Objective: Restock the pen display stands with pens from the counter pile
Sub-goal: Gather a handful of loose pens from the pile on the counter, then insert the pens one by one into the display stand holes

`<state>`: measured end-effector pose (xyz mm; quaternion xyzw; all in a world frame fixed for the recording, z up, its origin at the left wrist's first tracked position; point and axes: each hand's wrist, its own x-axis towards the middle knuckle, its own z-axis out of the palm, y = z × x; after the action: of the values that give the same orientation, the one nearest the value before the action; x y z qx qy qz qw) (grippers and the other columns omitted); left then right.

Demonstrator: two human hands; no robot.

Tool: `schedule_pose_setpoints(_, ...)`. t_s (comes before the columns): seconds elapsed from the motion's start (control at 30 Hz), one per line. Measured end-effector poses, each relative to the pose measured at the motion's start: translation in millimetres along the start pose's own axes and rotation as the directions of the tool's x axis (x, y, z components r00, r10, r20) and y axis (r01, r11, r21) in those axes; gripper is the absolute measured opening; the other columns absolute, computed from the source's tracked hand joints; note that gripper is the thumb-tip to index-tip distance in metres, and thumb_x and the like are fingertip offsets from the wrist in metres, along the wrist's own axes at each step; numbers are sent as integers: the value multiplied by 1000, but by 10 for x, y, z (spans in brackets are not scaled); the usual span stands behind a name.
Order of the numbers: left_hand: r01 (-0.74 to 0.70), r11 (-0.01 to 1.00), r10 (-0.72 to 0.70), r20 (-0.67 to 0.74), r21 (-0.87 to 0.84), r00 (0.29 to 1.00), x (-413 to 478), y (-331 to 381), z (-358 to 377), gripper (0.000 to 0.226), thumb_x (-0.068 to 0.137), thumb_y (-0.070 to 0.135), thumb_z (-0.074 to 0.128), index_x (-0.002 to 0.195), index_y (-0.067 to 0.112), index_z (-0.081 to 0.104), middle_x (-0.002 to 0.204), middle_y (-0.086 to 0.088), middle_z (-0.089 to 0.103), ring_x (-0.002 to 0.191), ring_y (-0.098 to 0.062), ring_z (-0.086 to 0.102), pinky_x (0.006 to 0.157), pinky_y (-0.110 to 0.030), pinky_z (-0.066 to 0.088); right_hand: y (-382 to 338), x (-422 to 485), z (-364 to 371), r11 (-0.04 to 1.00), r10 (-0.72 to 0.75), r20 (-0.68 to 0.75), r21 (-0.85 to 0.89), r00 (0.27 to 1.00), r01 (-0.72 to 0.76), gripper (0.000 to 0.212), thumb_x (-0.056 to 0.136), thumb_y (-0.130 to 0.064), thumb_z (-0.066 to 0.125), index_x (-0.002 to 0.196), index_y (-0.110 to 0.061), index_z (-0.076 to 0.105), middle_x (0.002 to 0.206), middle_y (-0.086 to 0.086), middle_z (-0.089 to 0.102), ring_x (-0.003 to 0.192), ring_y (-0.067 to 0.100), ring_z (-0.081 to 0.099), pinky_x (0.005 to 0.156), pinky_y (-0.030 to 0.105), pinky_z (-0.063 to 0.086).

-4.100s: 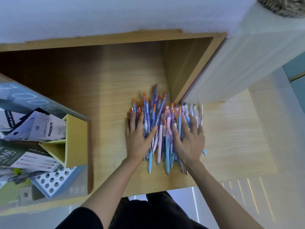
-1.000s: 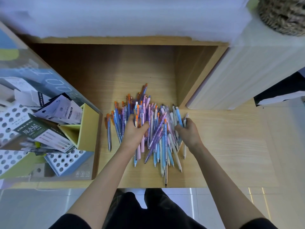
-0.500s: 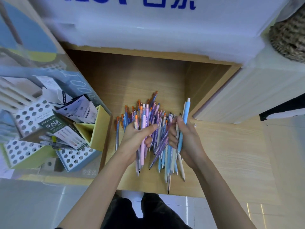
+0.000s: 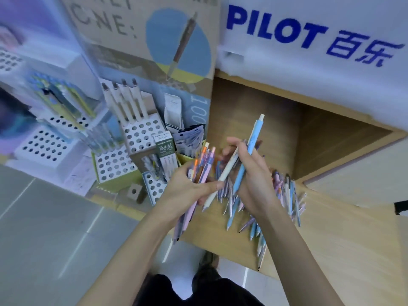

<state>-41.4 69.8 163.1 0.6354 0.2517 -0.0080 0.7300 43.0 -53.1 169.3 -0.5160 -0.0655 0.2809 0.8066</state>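
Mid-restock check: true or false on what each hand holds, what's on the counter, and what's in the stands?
The left hand holds a bunch of pink and orange-tipped pens. True.
The right hand is empty. False: it grips a light blue pen and a cream pen.
The wooden counter holds no pens. False: a pile of pastel pens lies there.
Four cream pens stand in the white perforated stand. True.
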Motion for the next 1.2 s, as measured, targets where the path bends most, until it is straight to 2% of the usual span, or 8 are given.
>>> schedule_pose_setpoints(0.13, -27, 999, 29, -73, 28, 997, -176, 137, -548, 28, 67, 15, 85, 79, 14, 59, 58, -2, 66, 43, -13, 50, 47, -24, 45, 83, 43, 443, 974, -5, 34, -226, 999, 13, 26, 97, -28, 47, 109, -14, 65, 62, -5, 41, 52, 8, 38, 43, 20, 33)
schedule_pose_setpoints(0.23, -36, 999, 40, -129, 35, 991, -318, 202, -954, 28, 68, 15, 85, 78, 14, 58, 54, 1, 64, 41, -12, 48, 44, -22, 43, 186, 76, 804, 963, 12, 53, -269, 999, 3, 16, 95, -21, 55, 102, -14, 67, 58, -4, 25, 48, 9, 22, 39, 21, 19)
schedule_pose_setpoints(0.4, -57, 998, 58, -91, 10, 994, -436, 311, -1619, 22, 76, 9, 78, 83, 4, 57, 43, 6, 53, 36, -11, 40, 40, -21, 39, 367, 124, 1354, 981, 66, 163, -194, 984, -33, 10, 85, -24, 65, 89, -17, 71, 57, -3, 27, 48, 11, 20, 38, 19, 21)
schedule_pose_setpoints(0.5, -63, 998, 63, -58, 13, 996, -425, 373, -1938, 22, 79, 8, 75, 86, 10, 54, 45, 5, 51, 37, -12, 39, 41, -22, 40, 471, 164, 1603, 986, 64, 186, -164, 980, -33, 16, 83, -22, 65, 69, -21, 58, 60, 0, 25, 47, 11, 20, 38, 19, 22)
schedule_pose_setpoints(0.67, -143, 988, 145, -36, 56, 989, -282, 482, -2243, 17, 80, 9, 74, 82, 15, 58, 48, 6, 54, 37, -9, 40, 39, -19, 38, 486, 227, 1889, 953, -196, -106, -254, 975, 164, 27, 82, -17, 71, 69, -19, 47, 51, -10, 33, 42, 9, 25, 39, 19, 25)
schedule_pose_setpoints(0.83, -155, 986, 157, -24, 65, 987, -138, 589, -2363, 21, 77, 25, 78, 85, 17, 60, 49, 8, 60, 38, -5, 45, 42, -19, 43, 40, 407, 1871, 691, -621, -350, -667, 701, 279, 16, 79, -32, 75, 73, -29, 61, 63, -21, 58, 61, 0, 53, 60, 20, 45)
schedule_pose_setpoints(1.07, -139, 990, 140, -75, 22, 987, 33, 560, -2362, 25, 78, 26, 76, 75, 16, 54, 43, 1, 49, 37, -10, 43, 43, -21, 43, 102, 694, 1753, 592, -663, -308, -774, 682, 225, 15, 85, -31, 71, 83, -18, 64, 67, -7, 55, 56, 1, 43, 53, 14, 40)
schedule_pose_setpoints(1.2, -148, 989, 145, -95, -30, 985, 88, 553, -2339, 25, 79, 22, 75, 76, 15, 51, 44, 0, 47, 38, -11, 41, 43, -20, 43, 163, 776, 1694, 605, -637, -319, -771, 701, 200, 15, 85, -28, 70, 75, -28, 59, 63, -8, 54, 53, 2, 44, 51, 14, 39)
